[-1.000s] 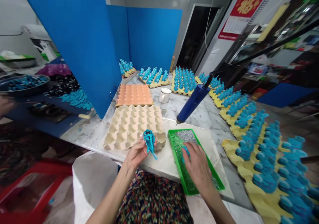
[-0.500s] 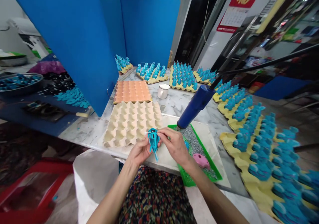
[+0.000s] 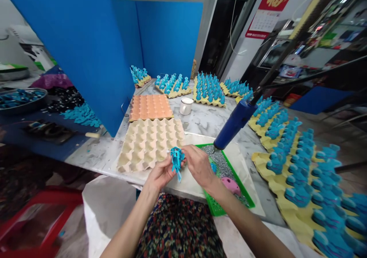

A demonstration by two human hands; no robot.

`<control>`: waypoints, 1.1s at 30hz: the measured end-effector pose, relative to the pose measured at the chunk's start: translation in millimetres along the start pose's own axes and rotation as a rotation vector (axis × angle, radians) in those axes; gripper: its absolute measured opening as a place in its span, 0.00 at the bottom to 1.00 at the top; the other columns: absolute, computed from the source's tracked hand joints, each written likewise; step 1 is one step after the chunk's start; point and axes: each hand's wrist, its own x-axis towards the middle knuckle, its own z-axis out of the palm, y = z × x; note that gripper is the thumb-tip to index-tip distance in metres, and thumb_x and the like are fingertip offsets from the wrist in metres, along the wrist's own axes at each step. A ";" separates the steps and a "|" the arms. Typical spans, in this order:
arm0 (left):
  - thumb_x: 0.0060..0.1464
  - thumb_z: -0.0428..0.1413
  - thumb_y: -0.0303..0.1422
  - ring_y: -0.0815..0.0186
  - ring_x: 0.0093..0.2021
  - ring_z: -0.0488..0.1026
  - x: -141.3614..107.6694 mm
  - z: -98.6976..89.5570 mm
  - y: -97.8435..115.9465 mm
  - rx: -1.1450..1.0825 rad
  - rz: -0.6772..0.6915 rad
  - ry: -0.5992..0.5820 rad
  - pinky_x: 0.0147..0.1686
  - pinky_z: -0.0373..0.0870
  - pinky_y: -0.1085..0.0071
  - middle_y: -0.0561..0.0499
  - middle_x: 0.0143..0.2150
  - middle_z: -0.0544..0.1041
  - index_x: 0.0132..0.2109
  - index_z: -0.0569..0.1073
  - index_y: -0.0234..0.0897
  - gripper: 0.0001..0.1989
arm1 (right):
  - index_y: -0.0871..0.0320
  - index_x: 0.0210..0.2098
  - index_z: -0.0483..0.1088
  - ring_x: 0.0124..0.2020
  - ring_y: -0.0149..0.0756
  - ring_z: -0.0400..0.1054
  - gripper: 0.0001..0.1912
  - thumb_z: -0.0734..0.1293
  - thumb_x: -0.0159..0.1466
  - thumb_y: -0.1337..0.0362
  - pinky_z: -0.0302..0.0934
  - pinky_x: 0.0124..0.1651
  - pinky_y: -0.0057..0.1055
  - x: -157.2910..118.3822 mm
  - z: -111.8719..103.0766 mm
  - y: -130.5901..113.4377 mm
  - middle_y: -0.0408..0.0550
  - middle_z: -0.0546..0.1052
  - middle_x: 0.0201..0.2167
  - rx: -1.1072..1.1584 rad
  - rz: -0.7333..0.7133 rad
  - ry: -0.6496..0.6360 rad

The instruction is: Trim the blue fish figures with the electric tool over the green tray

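Observation:
My left hand [image 3: 161, 174] grips a small blue plastic toy body [image 3: 177, 159], its hollow inner side facing up and a pale blue tail-like end pointing down. A thin light-coloured rod juts from its upper left. My right hand [image 3: 198, 165] is closed, with bent fingers pinching at the toy's right edge; the fingertips are partly hidden. To the right of that hand lies a green tray [image 3: 207, 203] of small silvery screws [image 3: 219, 159] and a pink domed piece [image 3: 231, 185]. A blue electric screwdriver [image 3: 235, 124] hangs over the tray, tip down.
A beige egg tray [image 3: 151, 143] lies ahead of my hands, with an orange egg tray [image 3: 151, 107] behind it. A white mug [image 3: 186, 106] stands near them. Yellow trays [image 3: 265, 174] of blue toys line the right and back. A blue panel [image 3: 86, 51] rises at left.
The toy has turned slightly between my hands, and my right fingers have curled in a little. The hanging screwdriver has swung to the right. The view has shifted slightly.

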 end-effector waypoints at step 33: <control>0.44 0.65 0.30 0.57 0.41 0.77 -2.7 6.0 -2.1 0.017 -0.045 -0.082 0.45 0.74 0.66 0.45 0.37 0.79 0.43 0.76 0.29 0.17 | 0.58 0.32 0.75 0.31 0.35 0.72 0.10 0.62 0.64 0.67 0.62 0.37 0.29 -3.0 -13.6 6.4 0.47 0.77 0.29 0.261 0.076 -0.010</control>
